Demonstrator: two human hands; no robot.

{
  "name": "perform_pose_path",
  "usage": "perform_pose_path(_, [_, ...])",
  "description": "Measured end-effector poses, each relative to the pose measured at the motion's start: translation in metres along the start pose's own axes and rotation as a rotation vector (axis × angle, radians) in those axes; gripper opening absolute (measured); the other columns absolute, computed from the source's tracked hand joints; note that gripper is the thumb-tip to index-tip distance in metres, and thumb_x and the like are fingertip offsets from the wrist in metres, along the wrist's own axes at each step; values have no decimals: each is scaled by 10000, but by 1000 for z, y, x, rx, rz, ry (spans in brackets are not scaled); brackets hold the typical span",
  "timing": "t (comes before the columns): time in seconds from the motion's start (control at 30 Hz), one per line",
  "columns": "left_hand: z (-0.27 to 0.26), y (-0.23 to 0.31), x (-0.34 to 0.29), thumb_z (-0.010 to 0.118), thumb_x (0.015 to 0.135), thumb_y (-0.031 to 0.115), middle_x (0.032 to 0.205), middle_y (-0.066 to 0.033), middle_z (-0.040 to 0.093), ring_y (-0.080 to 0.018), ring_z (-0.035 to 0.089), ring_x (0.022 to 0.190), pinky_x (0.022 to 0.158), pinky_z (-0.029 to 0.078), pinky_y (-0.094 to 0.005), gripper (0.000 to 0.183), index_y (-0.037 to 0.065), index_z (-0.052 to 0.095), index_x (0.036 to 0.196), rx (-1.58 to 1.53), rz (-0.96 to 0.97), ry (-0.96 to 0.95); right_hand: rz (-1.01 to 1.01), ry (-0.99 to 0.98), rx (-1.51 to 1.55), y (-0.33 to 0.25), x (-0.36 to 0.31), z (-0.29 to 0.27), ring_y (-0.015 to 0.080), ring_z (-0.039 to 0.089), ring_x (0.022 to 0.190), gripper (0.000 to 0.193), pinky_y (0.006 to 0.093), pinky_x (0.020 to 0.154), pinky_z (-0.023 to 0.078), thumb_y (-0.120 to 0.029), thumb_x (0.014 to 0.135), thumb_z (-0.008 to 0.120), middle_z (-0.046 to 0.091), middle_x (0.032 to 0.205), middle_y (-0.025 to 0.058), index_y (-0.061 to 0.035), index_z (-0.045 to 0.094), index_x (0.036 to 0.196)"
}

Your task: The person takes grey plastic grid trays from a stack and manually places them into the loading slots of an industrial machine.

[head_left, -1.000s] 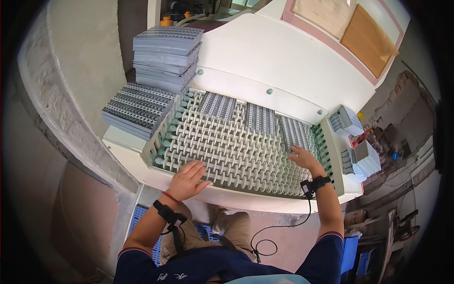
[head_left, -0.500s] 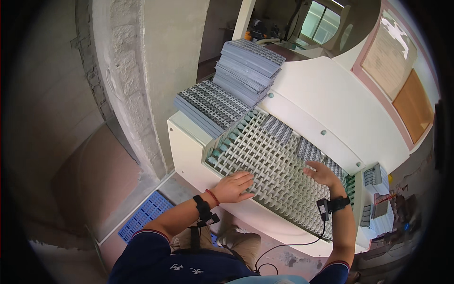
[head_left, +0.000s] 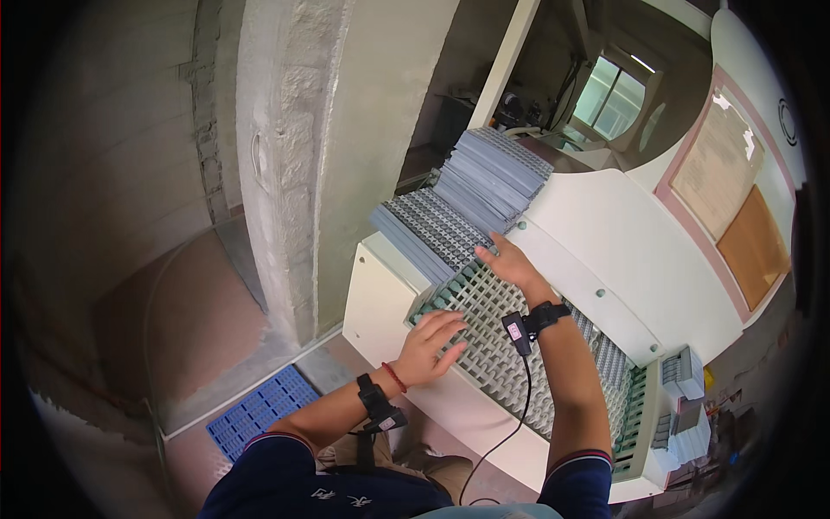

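Observation:
My left hand (head_left: 430, 346) hovers over the front edge of a white roller conveyor bed (head_left: 494, 313), its fingers spread and holding nothing. Farther back, my right hand (head_left: 513, 263) stretches across the rollers toward a low stack of grey patterned sheets (head_left: 439, 223). Its fingers are extended beside that stack's right edge; whether they touch it I cannot tell. Behind the low stack leans a taller pile of similar sheets (head_left: 494, 177). My right forearm partly covers the rollers, and at its right more grey sheets (head_left: 610, 359) lie on the bed under the white hood.
A white curved machine hood (head_left: 622, 233) rises behind the rollers. Small stacks of grey pieces (head_left: 683, 372) stand at the machine's right end. A concrete pillar (head_left: 294, 173) is at the left, and a blue slatted plastic mat (head_left: 259, 411) lies on the floor.
My right hand has swung left and away, from the right part of the rollers to beside the low stack. My left hand has lifted slightly, fingers spreading. The view has shifted.

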State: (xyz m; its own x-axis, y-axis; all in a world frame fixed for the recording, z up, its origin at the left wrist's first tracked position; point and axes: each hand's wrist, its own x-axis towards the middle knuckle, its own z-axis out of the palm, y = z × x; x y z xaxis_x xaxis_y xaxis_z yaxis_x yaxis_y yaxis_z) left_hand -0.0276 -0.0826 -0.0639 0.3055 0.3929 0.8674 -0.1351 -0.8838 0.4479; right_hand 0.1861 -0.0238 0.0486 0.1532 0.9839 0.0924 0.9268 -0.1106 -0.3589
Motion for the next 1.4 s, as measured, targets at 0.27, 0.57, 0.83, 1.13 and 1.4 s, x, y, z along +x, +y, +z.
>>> perform_pose_path(0.27, [-42, -18, 35, 538, 836, 154, 1213, -216, 460, -366, 439, 1085, 924, 365, -412, 405, -50, 447, 1173, 242, -222, 226, -7, 116, -158, -27, -25, 9, 382, 512, 1064, 624, 396, 918, 398, -464, 841, 506, 531, 1125, 274, 64, 493, 1173])
perform_pose_path(0.57, [-60, -35, 52, 527, 851, 152, 1098, -214, 552, -337, 521, 975, 823, 428, -391, 272, -44, 562, 1036, 458, -284, 217, 79, 254, 250, -13, -40, 22, 283, 636, 753, 455, 343, 695, 495, -319, 757, 672, 645, 856, 197, 34, 600, 1034])
perform_pose_path(0.83, [-53, -24, 59, 613, 761, 178, 1034, -215, 564, -357, 489, 1008, 842, 398, -427, 320, -26, 568, 1003, 811, -46, 132, 347, 109, 474, -22, -25, 18, 190, 614, 660, 366, 301, 629, 497, -284, 765, 679, 648, 773, 148, 47, 646, 917])
perform_pose_path(1.13, [-50, -25, 59, 616, 761, 201, 1021, -232, 562, -358, 485, 1016, 875, 387, -425, 349, -37, 557, 1010, 829, -16, 88, 277, 214, 480, -15, -22, 12, 179, 602, 629, 328, 297, 602, 468, -277, 765, 675, 640, 687, 129, 42, 657, 841])
perform_pose_path(1.4, [-50, -29, 58, 627, 754, 217, 1023, -230, 561, -354, 494, 994, 855, 399, -415, 373, -44, 551, 1008, 769, 2, 94, 189, 285, 383, -9, -22, 18, 156, 579, 603, 312, 285, 575, 457, -241, 781, 667, 633, 673, 107, 66, 642, 833])
